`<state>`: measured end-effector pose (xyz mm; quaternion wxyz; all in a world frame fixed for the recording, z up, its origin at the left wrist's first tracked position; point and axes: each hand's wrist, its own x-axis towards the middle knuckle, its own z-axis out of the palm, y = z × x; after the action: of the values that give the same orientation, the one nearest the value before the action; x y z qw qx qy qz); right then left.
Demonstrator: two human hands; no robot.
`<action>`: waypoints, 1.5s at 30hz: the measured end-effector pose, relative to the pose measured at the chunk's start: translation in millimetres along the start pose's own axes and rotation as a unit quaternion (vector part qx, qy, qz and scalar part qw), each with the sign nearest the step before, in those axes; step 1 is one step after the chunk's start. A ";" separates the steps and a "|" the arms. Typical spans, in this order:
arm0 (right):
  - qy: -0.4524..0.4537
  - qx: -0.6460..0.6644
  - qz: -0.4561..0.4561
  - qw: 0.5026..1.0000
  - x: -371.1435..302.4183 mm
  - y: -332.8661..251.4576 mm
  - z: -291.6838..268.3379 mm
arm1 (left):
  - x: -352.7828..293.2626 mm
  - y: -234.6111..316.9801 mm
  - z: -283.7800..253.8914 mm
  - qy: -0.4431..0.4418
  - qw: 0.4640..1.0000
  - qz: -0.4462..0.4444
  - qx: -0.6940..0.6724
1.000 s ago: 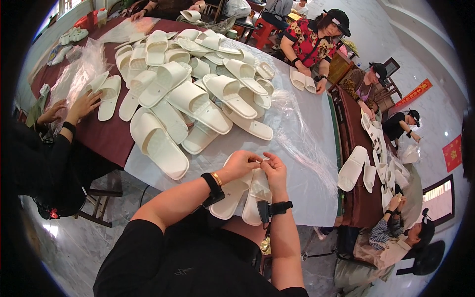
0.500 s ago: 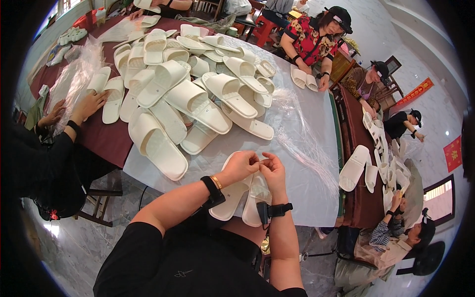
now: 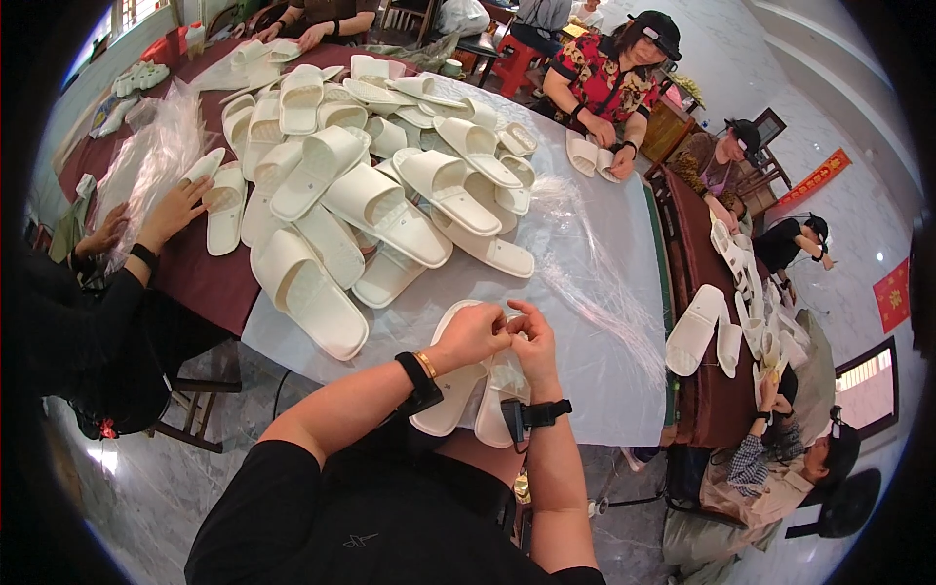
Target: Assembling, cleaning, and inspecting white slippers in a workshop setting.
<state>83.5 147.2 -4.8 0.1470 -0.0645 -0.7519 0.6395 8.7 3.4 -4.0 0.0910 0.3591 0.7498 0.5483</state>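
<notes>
My left hand (image 3: 470, 336) and right hand (image 3: 533, 343) met at the fingertips, thumbs and forefingers bent close together; whether they pinched anything small, I could not tell. Directly below them, at the near edge of the pale table cover (image 3: 612, 395), lay a pair of white slippers (image 3: 444, 406), side by side, their toes toward me, partly hidden by my hands and right wrist. Beyond my fingers spread a heap of similar slippers (image 3: 385, 219).
</notes>
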 end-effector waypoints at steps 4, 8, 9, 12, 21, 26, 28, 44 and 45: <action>0.004 0.003 -0.004 1.000 0.2 1.6 0.7 | -0.6 0.3 0.6 0.007 1.000 0.016 0.013; 0.029 -0.025 -0.002 0.999 0.1 8.2 -4.4 | -1.6 2.2 -0.2 0.028 1.000 0.002 0.002; 0.030 -0.025 -0.004 0.999 0.2 7.8 -4.5 | -2.2 2.2 -1.1 0.028 1.000 0.004 0.003; 0.031 -0.028 -0.002 0.999 1.3 5.9 -1.9 | -3.3 1.4 -3.3 0.040 0.999 -0.010 -0.028; 0.282 0.174 0.028 0.943 -5.8 2.7 -19.6 | -50.3 27.4 -30.1 0.070 0.993 0.086 0.028; 0.315 0.061 0.072 0.944 -35.0 6.6 -45.2 | -97.3 28.7 -38.9 -0.106 0.978 0.004 0.182; 0.312 0.028 0.095 0.945 -49.1 13.2 -45.4 | -96.5 29.4 -35.7 -0.121 0.971 -0.027 0.203; 0.271 0.251 0.050 0.928 -84.4 35.3 -35.5 | -71.8 29.4 -28.2 -0.065 0.970 -0.045 0.228; 0.268 0.253 0.051 0.928 -84.7 36.4 -35.8 | -71.3 38.0 -38.3 -0.063 0.970 -0.048 0.231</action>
<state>171.3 163.1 -47.3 0.3218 -0.2326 -0.4933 0.7739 56.8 -65.8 26.0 0.0791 0.3683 0.8649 0.3317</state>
